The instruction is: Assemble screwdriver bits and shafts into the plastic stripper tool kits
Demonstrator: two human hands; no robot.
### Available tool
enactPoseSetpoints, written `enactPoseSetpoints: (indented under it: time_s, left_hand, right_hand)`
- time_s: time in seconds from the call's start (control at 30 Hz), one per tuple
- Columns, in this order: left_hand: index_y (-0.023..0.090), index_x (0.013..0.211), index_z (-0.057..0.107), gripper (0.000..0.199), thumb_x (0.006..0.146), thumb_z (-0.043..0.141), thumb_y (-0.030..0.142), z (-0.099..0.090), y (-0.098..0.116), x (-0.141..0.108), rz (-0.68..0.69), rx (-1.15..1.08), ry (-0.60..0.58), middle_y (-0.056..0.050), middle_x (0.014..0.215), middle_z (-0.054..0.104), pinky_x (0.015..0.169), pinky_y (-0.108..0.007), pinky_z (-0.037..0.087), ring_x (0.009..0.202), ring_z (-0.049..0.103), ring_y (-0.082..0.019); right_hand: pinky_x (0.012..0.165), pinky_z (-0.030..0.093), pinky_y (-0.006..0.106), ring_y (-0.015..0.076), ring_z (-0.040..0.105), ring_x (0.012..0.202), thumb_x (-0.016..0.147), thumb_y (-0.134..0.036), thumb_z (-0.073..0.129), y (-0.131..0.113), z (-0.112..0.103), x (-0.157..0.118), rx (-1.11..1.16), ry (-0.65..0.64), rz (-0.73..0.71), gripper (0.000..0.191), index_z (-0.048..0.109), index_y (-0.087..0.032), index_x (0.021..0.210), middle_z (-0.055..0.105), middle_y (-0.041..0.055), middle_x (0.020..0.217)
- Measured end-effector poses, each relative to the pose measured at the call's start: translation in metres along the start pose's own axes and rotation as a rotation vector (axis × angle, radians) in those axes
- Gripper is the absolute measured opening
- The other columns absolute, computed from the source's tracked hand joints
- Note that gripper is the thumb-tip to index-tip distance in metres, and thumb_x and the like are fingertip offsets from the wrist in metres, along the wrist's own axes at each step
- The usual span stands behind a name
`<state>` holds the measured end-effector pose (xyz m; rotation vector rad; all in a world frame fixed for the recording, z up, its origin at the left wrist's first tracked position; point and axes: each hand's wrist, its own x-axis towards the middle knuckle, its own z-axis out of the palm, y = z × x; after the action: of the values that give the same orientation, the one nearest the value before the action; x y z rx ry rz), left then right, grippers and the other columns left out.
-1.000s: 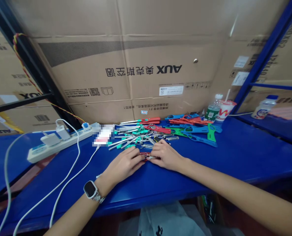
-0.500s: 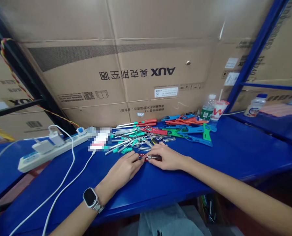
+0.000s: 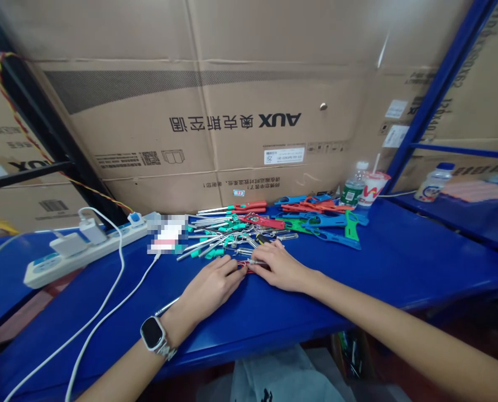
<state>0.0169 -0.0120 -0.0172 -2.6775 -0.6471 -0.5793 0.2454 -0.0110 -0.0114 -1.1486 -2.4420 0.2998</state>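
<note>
My left hand (image 3: 215, 282), with a watch on its wrist, is closed on the left part of a small red casing (image 3: 244, 266) with thin wires, low over the blue table. Against its right part, my right hand (image 3: 276, 266) is closed, its fingertips pinching small pieces too tiny to name. A metal rod shows beside my left wrist. Just behind both hands lies a pile of metal rods with green ends (image 3: 215, 241). A yellow and black tool (image 3: 262, 239) rests at the pile's right side, partly behind my right hand.
Blue, green and orange plastic casings (image 3: 316, 215) lie at the back right, near a bottle (image 3: 352, 185) and a red and white cup (image 3: 373, 188). A power strip (image 3: 119, 240) with white cables is at the left. A large cardboard box (image 3: 232, 89) stands behind.
The dark handle that was under my right hand's fingers no longer shows. A metal rod now shows beside my left wrist. The view has shifted slightly.
</note>
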Motion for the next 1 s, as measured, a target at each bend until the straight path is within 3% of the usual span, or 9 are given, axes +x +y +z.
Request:
enactPoseSetpoints:
  time_s: [0.07, 0.17, 0.4, 0.63, 1.0]
  left_hand:
    - [0.013, 0.111, 0.070, 0.032, 0.108, 0.042, 0.029, 0.001, -0.002, -0.003, -0.057, -0.018, 0.026, -0.007, 0.089, 0.066, 0.074, -0.036, 0.053, 0.082, 0.059, -0.022]
    - [0.015, 0.099, 0.072, 0.032, 0.106, 0.047, 0.034, 0.003, -0.004, -0.007, -0.132, -0.047, 0.033, -0.007, 0.086, 0.064, 0.072, -0.035, 0.053, 0.081, 0.059, -0.022]
    - [0.015, 0.088, 0.071, 0.032, 0.105, 0.049, 0.032, 0.003, -0.004, -0.005, -0.179, -0.126, -0.021, -0.006, 0.081, 0.064, 0.071, -0.034, 0.051, 0.078, 0.059, -0.022]
    - [0.016, 0.087, 0.069, 0.035, 0.107, 0.044, 0.029, 0.005, -0.003, -0.001, -0.158, -0.202, -0.071, -0.005, 0.082, 0.064, 0.074, -0.034, 0.050, 0.078, 0.060, -0.021]
    - [0.015, 0.091, 0.071, 0.039, 0.107, 0.044, 0.037, 0.006, -0.003, -0.005, -0.139, -0.097, 0.033, -0.006, 0.080, 0.064, 0.073, -0.037, 0.051, 0.078, 0.058, -0.022]
  right_hand:
    - [0.088, 0.032, 0.038, 0.0195, 0.054, 0.089, 0.104, -0.032, 0.050, 0.001, 0.001, -0.001, 0.002, 0.003, -0.001, 0.021, 0.057, -0.019, 0.089, 0.066, 0.0037, 0.094]
    - [0.087, 0.032, 0.037, 0.0194, 0.053, 0.089, 0.103, -0.031, 0.049, 0.002, 0.004, -0.002, -0.005, 0.022, -0.003, 0.020, 0.054, -0.019, 0.087, 0.064, 0.0030, 0.092]
    - [0.085, 0.033, 0.038, 0.0192, 0.052, 0.087, 0.105, -0.030, 0.045, 0.000, 0.005, -0.001, -0.053, 0.018, -0.031, 0.020, 0.054, -0.020, 0.090, 0.063, 0.0041, 0.094]
    - [0.085, 0.037, 0.039, 0.0218, 0.049, 0.090, 0.107, -0.029, 0.036, 0.001, 0.012, -0.001, -0.151, 0.002, -0.078, 0.021, 0.051, -0.019, 0.097, 0.061, 0.0083, 0.101]
    - [0.085, 0.035, 0.038, 0.0209, 0.051, 0.089, 0.104, -0.025, 0.041, 0.000, 0.011, 0.000, -0.111, 0.014, -0.046, 0.016, 0.049, -0.020, 0.092, 0.061, 0.0057, 0.096]
